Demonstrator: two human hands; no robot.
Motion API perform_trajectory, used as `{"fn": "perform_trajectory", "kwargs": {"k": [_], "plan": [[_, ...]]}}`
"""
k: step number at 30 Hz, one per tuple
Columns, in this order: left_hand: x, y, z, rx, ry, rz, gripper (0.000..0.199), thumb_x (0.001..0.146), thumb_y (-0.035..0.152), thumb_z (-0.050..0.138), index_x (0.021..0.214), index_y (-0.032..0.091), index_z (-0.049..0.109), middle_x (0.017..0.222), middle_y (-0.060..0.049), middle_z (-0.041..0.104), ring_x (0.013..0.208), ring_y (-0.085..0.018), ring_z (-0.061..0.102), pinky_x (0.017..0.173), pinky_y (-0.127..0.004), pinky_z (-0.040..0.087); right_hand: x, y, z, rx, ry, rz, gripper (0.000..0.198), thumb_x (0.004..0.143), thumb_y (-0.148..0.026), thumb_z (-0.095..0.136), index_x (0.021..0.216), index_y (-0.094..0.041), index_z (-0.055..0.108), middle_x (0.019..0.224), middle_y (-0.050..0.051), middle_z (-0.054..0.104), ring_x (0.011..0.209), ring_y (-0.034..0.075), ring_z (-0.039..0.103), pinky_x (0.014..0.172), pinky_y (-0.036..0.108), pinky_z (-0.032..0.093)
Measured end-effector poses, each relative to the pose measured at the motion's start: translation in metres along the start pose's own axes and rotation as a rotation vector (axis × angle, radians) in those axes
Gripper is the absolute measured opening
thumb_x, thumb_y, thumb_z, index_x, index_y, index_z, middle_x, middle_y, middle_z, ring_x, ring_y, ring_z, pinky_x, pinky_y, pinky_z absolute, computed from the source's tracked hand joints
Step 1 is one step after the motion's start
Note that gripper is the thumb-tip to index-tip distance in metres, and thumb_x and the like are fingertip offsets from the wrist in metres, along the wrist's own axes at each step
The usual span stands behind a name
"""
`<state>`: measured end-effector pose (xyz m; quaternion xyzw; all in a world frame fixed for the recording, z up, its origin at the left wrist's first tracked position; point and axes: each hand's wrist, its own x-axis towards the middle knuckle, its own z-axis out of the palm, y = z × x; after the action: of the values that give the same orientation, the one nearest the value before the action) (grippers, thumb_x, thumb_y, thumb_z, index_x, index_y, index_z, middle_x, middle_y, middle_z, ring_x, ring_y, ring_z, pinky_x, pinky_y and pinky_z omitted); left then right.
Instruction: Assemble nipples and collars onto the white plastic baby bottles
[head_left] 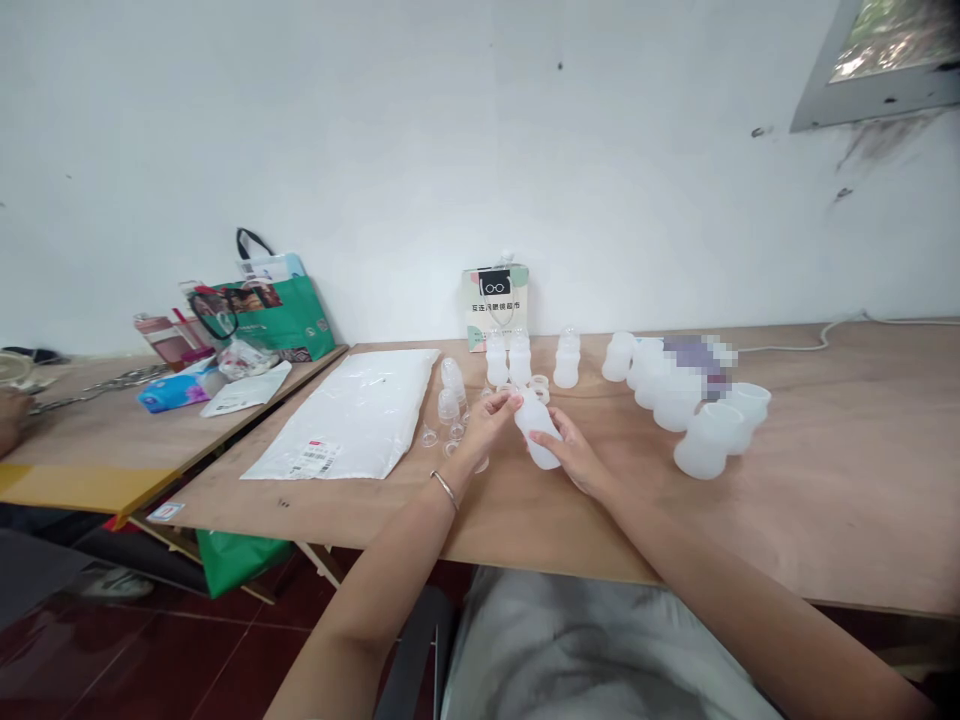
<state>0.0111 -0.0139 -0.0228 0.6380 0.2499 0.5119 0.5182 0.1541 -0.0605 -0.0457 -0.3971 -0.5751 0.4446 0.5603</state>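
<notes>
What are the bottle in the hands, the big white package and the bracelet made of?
The bottle: probably plastic or silicone, matte, because it looks cloudy white. The package: likely thin plastic, slightly shiny, since its surface wrinkles. The bracelet: seems metal, smooth and silvery, since it shines.

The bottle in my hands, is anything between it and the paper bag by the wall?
Yes: two upright bottles stand in front of the paper bag, beyond the held bottle, with pale rings near their bases.
</notes>
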Motion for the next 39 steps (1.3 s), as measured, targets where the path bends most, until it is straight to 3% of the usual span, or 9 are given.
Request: {"fn": "perform_trajectory", "kwargs": {"k": [3,6,11,16,19,25,30,34,39], "plan": [[0.004,0.006,-0.006,0.043,0.110,0.055,0.038,0.082,0.047,0.047,0.100,0.018,0.064,0.106,-0.008,0.064,0.102,-0.020,0.055,0.090,-0.033,0.038,0.004,0.003,0.000,-0.064,0.186,-0.046,0.043,0.067,-0.042,0.063,0.101,-0.021,0.049,0.106,0.008,0.061,0.099,0.023,0.057,0.083,0.038,0.046],[0.007,0.013,-0.020,0.180,0.341,0.151,0.038,0.085,0.046,0.040,0.101,0.020,0.062,0.108,-0.008,0.062,0.103,-0.020,0.055,0.093,-0.034,0.036,0.008,0.005,-0.002,-0.087,0.375,-0.066,0.047,0.068,-0.044,0.062,0.104,-0.020,0.045,0.113,0.011,0.057,0.105,0.024,0.055,0.088,0.040,0.043],[0.008,0.018,-0.047,0.767,0.667,0.230,0.029,0.080,0.031,0.050,0.105,0.019,0.058,0.113,-0.011,0.057,0.113,-0.027,0.045,0.100,-0.041,0.026,0.009,0.006,-0.005,-0.059,0.449,-0.070,0.047,0.069,-0.044,0.061,0.104,-0.019,0.043,0.117,0.013,0.054,0.106,0.023,0.053,0.090,0.039,0.043],[0.006,0.011,-0.059,1.323,0.594,-0.174,0.038,0.077,0.030,0.051,0.113,0.017,0.049,0.115,-0.014,0.055,0.109,-0.031,0.046,0.090,-0.046,0.034,0.008,0.007,-0.003,-0.063,0.422,-0.097,0.050,0.067,-0.044,0.063,0.105,-0.018,0.044,0.116,0.013,0.055,0.106,0.022,0.053,0.090,0.038,0.042],[0.006,0.004,-0.063,1.427,0.528,-0.253,0.034,0.079,0.023,0.048,0.112,0.016,0.047,0.114,-0.014,0.055,0.106,-0.028,0.051,0.086,-0.040,0.038,0.008,0.008,-0.003,-0.066,0.424,-0.092,0.051,0.067,-0.044,0.064,0.105,-0.018,0.044,0.115,0.013,0.056,0.106,0.023,0.053,0.089,0.038,0.042],[0.007,0.006,-0.066,1.379,0.574,-0.224,0.033,0.076,0.020,0.052,0.109,0.018,0.045,0.102,-0.012,0.059,0.098,-0.027,0.055,0.082,-0.040,0.039,0.012,0.019,-0.006,-0.172,0.384,-0.131,0.052,0.068,-0.045,0.062,0.109,-0.017,0.045,0.115,0.012,0.056,0.105,0.023,0.054,0.089,0.038,0.043],[0.006,0.021,-0.053,1.011,0.813,0.304,0.039,0.081,0.036,0.050,0.114,0.017,0.040,0.113,-0.013,0.052,0.109,-0.024,0.048,0.094,-0.041,0.032,0.010,0.020,-0.006,-0.360,0.321,-0.085,0.057,0.065,-0.043,0.064,0.114,-0.018,0.048,0.110,0.010,0.060,0.097,0.024,0.058,0.083,0.039,0.046],[0.004,0.023,-0.033,0.436,0.622,0.374,0.041,0.083,0.040,0.048,0.119,0.022,0.036,0.109,-0.008,0.051,0.097,-0.015,0.054,0.084,-0.029,0.042,0.005,0.013,-0.003,-0.478,0.209,-0.076,0.056,0.063,-0.041,0.065,0.113,-0.020,0.052,0.105,0.007,0.064,0.093,0.023,0.060,0.079,0.037,0.047],[0.002,0.021,-0.017,0.256,0.294,0.271,0.040,0.082,0.038,0.052,0.116,0.023,0.039,0.101,-0.005,0.056,0.088,-0.013,0.057,0.078,-0.026,0.045,0.001,0.008,0.000,-0.524,0.143,-0.146,0.053,0.065,-0.039,0.063,0.113,-0.022,0.053,0.105,0.005,0.064,0.092,0.023,0.060,0.078,0.036,0.048]]}}
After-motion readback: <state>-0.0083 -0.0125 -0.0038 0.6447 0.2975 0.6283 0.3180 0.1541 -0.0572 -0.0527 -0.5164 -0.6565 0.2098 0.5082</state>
